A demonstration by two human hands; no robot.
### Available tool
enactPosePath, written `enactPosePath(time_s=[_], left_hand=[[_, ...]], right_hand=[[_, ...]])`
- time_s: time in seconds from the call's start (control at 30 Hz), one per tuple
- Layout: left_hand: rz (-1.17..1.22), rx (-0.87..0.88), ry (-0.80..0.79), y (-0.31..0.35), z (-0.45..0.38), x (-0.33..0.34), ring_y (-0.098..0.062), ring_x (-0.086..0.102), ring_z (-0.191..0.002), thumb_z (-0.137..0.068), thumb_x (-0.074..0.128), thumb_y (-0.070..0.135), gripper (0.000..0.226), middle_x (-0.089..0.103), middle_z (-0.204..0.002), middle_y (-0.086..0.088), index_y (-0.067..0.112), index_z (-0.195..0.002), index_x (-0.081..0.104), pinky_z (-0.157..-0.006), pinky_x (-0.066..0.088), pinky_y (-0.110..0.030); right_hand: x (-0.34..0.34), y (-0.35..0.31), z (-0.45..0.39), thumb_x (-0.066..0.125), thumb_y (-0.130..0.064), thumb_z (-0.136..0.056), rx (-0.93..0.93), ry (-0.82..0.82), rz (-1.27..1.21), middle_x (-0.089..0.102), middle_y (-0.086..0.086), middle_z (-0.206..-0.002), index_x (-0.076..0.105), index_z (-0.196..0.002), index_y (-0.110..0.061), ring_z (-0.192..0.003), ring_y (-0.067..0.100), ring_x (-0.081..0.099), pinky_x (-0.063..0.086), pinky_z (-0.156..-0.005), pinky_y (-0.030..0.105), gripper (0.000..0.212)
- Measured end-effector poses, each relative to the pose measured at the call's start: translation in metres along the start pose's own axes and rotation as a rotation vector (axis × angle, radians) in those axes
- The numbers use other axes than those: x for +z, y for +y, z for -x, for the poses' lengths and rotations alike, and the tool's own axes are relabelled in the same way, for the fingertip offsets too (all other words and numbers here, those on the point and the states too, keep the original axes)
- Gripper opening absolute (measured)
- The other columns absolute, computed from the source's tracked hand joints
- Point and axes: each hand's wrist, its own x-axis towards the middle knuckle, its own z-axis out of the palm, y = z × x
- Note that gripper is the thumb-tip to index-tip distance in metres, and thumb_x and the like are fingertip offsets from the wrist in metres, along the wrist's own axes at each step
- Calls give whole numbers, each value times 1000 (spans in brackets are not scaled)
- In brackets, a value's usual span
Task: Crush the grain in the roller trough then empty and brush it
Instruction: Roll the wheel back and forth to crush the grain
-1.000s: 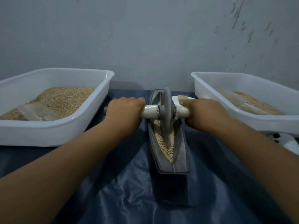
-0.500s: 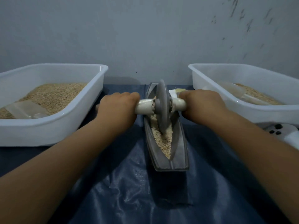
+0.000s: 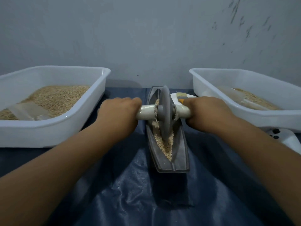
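A grey boat-shaped roller trough [image 3: 180, 154] lies lengthwise on the dark blue sheet, with pale grain [image 3: 164, 142] along its groove. A grey roller wheel [image 3: 165, 111] stands upright in the groove near the trough's middle, on a white axle handle [image 3: 146, 112]. My left hand [image 3: 118, 115] grips the handle's left end and my right hand [image 3: 206, 111] grips its right end. Behind my right hand a small brush [image 3: 180, 96] with pale bristles and an orange part lies on a white dish.
A white tub [image 3: 53, 132] of grain with a clear scoop [image 3: 27, 110] stands at the left. A second white tub [image 3: 244, 115] with grain and a scoop stands at the right. A white device with black buttons [image 3: 286, 137] lies below it. A grey wall closes the back.
The wheel has rolled a little toward me along the trough, with both hands still on the handle. The camera view has also shifted.
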Motion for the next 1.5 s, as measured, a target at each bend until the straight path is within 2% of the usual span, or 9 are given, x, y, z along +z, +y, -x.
enactPosePath(time_s=[0.2, 0.3, 0.43, 0.63, 0.8, 1.07, 1.23, 1.37, 1.5], left_hand=[[-19, 133, 197, 7, 34, -31, -16, 38, -45, -60, 78, 21, 46, 38, -57, 10, 28, -72, 34, -47, 26, -23], [-34, 73, 93, 5, 21, -20, -17, 44, -54, -73, 71, 24, 36, 39, -63, 10, 29, -77, 36, -50, 33, -28], [-25, -63, -48, -3, -11, 8, -23, 54, -73, -84, 61, 25, 17, 54, -81, 2, 24, -88, 44, -65, 45, -35], [-43, -103, -39, -15, -52, 32, -30, 57, -79, -82, 59, 17, 23, 61, -89, -4, 23, -85, 37, -64, 35, -34], [-21, -57, -55, -8, -29, 16, -20, 45, -65, -83, 61, 23, 27, 44, -72, 5, 26, -83, 35, -61, 38, -33], [-21, 96, 59, 7, 38, -41, -14, 35, -45, -60, 76, 24, 45, 23, -54, 11, 32, -71, 34, -42, 17, -19], [-52, 51, 41, 3, 28, -25, -14, 37, -51, -67, 72, 27, 40, 26, -58, 11, 32, -75, 34, -45, 21, -24], [-23, -50, -78, -4, -9, 6, -21, 53, -71, -83, 61, 28, 18, 53, -78, 5, 25, -88, 44, -62, 45, -34], [-51, -114, -78, -14, -49, 26, -25, 53, -74, -84, 59, 19, 17, 60, -89, -3, 23, -88, 42, -64, 41, -35]], right_hand=[[-37, -1, 44, 63, -26, -70, -47, -139, -6, 56, -8, -69, 49, -74, -29, -63, 8, 53, 34, -48, 25, 15], [-26, 0, 28, 64, -25, -72, -30, -154, -48, 56, -8, -73, 55, -80, -31, -70, 14, 57, 45, -58, 28, 14], [12, -1, -17, 61, -23, -79, 24, 82, 22, 52, -6, -72, 58, -93, -30, -71, 21, 54, 37, -61, 29, 15], [33, 5, -58, 67, -30, -80, 7, 294, 82, 66, 4, -82, 59, -91, -23, -76, 31, 62, 30, -60, 30, 16], [19, 4, -35, 59, -20, -79, 12, 94, 21, 46, -8, -67, 57, -96, -28, -69, 22, 53, 35, -60, 29, 19], [-47, -3, 45, 62, -25, -73, -84, -180, 5, 56, -7, -68, 46, -74, -27, -62, 7, 52, 41, -51, 27, 16], [-38, -2, 30, 65, -27, -73, -90, -224, -28, 58, -7, -74, 55, -82, -29, -70, 12, 57, 47, -59, 29, 14], [3, 1, -17, 62, -23, -78, -23, -2, 16, 56, -8, -75, 57, -89, -29, -68, 17, 53, 39, -59, 29, 14], [32, 5, -54, 68, -28, -79, -21, 305, 54, 66, 5, -78, 60, -88, -19, -71, 32, 61, 31, -59, 31, 15]])
